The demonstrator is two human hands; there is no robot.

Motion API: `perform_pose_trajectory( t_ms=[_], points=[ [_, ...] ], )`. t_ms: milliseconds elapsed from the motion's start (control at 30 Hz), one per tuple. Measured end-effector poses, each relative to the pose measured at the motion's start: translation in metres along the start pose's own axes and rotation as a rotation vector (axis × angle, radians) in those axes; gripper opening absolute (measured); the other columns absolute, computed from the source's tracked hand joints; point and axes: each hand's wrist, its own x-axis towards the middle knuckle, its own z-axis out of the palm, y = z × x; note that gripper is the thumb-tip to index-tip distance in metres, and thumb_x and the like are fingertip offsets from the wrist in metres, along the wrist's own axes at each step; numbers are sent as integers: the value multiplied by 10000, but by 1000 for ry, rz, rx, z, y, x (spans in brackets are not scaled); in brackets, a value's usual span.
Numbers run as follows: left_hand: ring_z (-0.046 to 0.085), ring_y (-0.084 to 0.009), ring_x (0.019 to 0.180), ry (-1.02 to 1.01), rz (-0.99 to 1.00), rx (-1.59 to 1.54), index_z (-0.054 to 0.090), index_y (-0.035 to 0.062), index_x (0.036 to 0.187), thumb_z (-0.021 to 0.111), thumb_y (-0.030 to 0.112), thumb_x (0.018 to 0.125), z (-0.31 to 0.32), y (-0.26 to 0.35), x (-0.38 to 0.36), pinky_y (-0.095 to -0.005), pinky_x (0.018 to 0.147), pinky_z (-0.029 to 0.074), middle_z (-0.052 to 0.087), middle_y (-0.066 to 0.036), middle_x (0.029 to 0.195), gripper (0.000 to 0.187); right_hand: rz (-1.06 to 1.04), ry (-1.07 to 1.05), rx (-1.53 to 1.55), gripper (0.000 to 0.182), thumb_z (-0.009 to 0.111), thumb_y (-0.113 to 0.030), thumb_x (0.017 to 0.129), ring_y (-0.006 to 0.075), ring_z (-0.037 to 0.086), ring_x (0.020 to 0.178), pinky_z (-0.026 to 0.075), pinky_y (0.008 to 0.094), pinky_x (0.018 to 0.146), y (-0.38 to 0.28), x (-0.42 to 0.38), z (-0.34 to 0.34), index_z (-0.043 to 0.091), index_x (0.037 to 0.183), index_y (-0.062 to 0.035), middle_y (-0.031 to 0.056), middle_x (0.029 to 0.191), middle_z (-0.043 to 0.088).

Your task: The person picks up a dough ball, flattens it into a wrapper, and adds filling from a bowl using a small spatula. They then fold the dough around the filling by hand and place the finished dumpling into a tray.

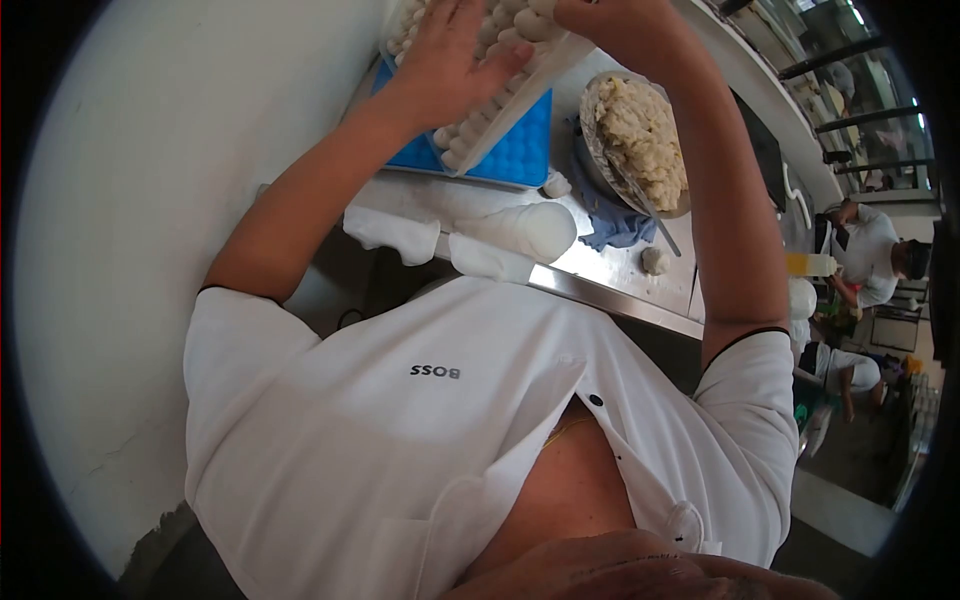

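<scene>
A white tray (520,98) filled with rows of pale, round dough balls (455,148) sits tilted over a blue tray (520,140) on the counter. My left hand (450,65) lies across the balls, thumb stretched out and fingers apart. At the top edge of the view, my right hand (615,22) has its fingers closed round the white tray's right side; its fingertips are partly hidden. Beside that arm stands a metal bowl (592,135) heaped with a pale, lumpy mash (635,130). A metal utensil (655,215) leans out of the bowl.
A blue cloth (612,225) lies under the bowl. Loose dough lumps (655,261) rest on the metal counter (585,275). Near its front edge are a white cylindrical stack (535,232) and white cloths (390,232). A wall (180,150) rises at left; other people (875,255) stand far right.
</scene>
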Motion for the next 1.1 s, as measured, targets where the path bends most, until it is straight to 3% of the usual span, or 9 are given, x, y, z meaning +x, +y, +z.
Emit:
perform_pose_trajectory(
  t_ms=[33, 167, 367, 467, 533, 667, 833, 1000, 1100],
  points=[
    [265, -481, 1418, -22, -3, 14, 277, -112, 1465, 583, 425, 956, 5, 1, 0, -502, 1177, 233, 316, -344, 1487, 800, -22, 7, 1, 234, 669, -207, 749, 145, 513, 633, 415, 334, 570, -1, -2, 0, 645, 837, 9, 56, 649, 551],
    [231, -457, 1443, -64, 12, 41, 242, -128, 1470, 575, 441, 961, 11, 6, 3, -483, 1185, 218, 277, -341, 1512, 833, -69, -12, 79, 298, 664, -204, 755, 155, 529, 641, 416, 335, 583, -17, -13, -3, 690, 973, -2, 57, 679, 574],
    [239, -460, 1441, -7, -19, -68, 249, -145, 1461, 560, 428, 972, 6, 7, -3, -474, 1184, 220, 294, -350, 1502, 815, -46, -68, 15, 290, 648, -187, 758, 165, 539, 658, 421, 336, 601, -46, -20, -6, 674, 970, 8, 74, 692, 578],
    [305, -466, 1408, 24, -41, -125, 265, -151, 1449, 596, 384, 963, 1, 9, -4, -471, 1167, 261, 338, -356, 1471, 795, 10, -40, -18, 288, 643, -175, 756, 168, 531, 653, 416, 337, 594, -48, -17, 2, 673, 970, 14, 78, 680, 565],
    [377, -452, 1370, 52, -79, -397, 277, -149, 1443, 647, 342, 941, 3, 9, -4, -458, 1141, 311, 381, -350, 1440, 794, -33, -38, 6, 276, 643, -171, 754, 166, 525, 652, 412, 338, 591, -41, -16, 5, 666, 951, 20, 78, 675, 557],
    [417, -414, 1351, 83, -15, -170, 286, -139, 1444, 676, 295, 928, 5, 5, -7, -435, 1124, 339, 411, -331, 1424, 779, -71, -63, -7, 242, 646, -166, 750, 163, 512, 653, 405, 339, 587, -44, -18, 2, 634, 878, 38, 79, 669, 540],
    [381, -353, 1381, 32, -195, -624, 280, -118, 1461, 680, 276, 924, 1, 11, -5, -405, 1129, 328, 379, -305, 1456, 777, -19, -35, -39, 235, 650, -171, 756, 168, 509, 656, 403, 342, 587, -53, -21, 4, 613, 837, 47, 81, 670, 536],
    [366, -341, 1388, -9, -175, -477, 276, -103, 1472, 696, 283, 909, -5, 3, -8, -399, 1140, 310, 362, -281, 1473, 802, -5, -28, -44, 253, 651, -188, 768, 177, 523, 668, 416, 350, 601, -57, -23, 8, 624, 847, 50, 96, 686, 563],
    [366, -342, 1389, 3, -154, -396, 281, -98, 1474, 698, 283, 901, -1, -5, -12, -402, 1145, 301, 368, -284, 1472, 804, -137, 40, -84, 268, 651, -198, 771, 186, 536, 675, 426, 357, 613, -67, -31, 8, 629, 860, 54, 112, 703, 584]
  ],
)
